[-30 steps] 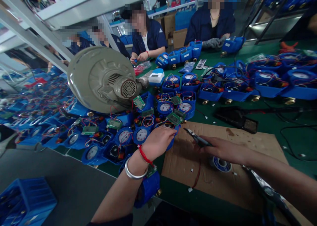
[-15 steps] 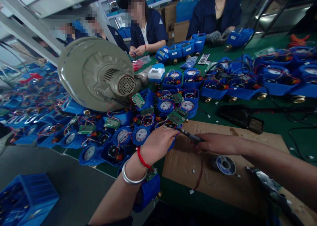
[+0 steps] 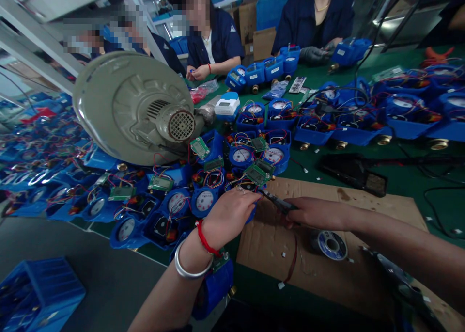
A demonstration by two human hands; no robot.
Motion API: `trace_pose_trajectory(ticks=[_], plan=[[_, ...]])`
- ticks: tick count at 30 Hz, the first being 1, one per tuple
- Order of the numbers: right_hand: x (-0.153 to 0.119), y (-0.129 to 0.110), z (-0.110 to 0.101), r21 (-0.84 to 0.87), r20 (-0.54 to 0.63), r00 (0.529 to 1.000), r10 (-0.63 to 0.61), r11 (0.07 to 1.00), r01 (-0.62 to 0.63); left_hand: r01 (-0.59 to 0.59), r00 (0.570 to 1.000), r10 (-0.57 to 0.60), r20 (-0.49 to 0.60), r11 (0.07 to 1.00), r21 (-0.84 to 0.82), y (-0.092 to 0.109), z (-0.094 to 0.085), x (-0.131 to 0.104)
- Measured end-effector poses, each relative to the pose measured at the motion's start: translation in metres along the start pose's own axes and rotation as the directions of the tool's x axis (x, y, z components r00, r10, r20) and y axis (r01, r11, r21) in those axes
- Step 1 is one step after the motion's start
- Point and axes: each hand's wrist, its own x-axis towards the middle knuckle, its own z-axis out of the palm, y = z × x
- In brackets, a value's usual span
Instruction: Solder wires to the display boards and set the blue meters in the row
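Note:
My left hand [image 3: 230, 213], with a red cord and a silver bangle at the wrist, reaches over a blue meter housing just below a green circuit board [image 3: 258, 173]. Its fingers are pressed together at the housing; what they pinch is hidden. My right hand [image 3: 308, 212] is closed around a dark slim tool [image 3: 278, 202] whose tip points at the left fingertips. Under the right forearm a solder spool [image 3: 331, 245] lies on the cardboard sheet [image 3: 308, 278]. Another blue meter [image 3: 217, 286] stands below my left wrist.
A large grey-green blower [image 3: 134, 109] stands at the left among many blue meters. Right of it, more meters [image 3: 403, 114] line the green table. A black holder [image 3: 352, 172] and cables lie at the right. A blue crate [image 3: 61, 293] is at lower left. Several people sit across the table.
The view has shifted slightly, with the blower and left-side meters appearing a little further left. Both hands keep nearly the same pose, and the tool remains in my right hand.

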Motion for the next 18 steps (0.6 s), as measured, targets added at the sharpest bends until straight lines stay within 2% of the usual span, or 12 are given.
trace_pose_trajectory(ticks=[4,7,10,14,18], plan=[[0.004,-0.005,0.001,0.072,0.032,0.998,0.058,0.996,-0.060,-0.012,1.000,0.012,-0.002,1.000,0.004,0.001,-0.002,0.001],[0.007,-0.006,0.005,0.155,0.001,0.998,0.055,0.986,-0.054,-0.013,1.000,0.013,-0.006,1.000,-0.004,0.001,-0.003,0.001],[0.010,-0.004,0.011,0.245,-0.048,0.992,0.113,0.964,-0.098,-0.008,1.000,0.008,-0.004,1.000,-0.017,0.002,-0.003,0.001],[0.011,-0.003,0.019,0.237,-0.136,0.970,0.202,0.957,-0.166,0.000,1.000,0.000,-0.001,0.999,-0.033,0.002,-0.004,0.002],[0.008,-0.005,0.022,0.224,-0.175,0.955,0.240,0.954,-0.198,-0.001,1.000,0.001,0.014,0.999,-0.055,0.002,-0.005,0.001]])
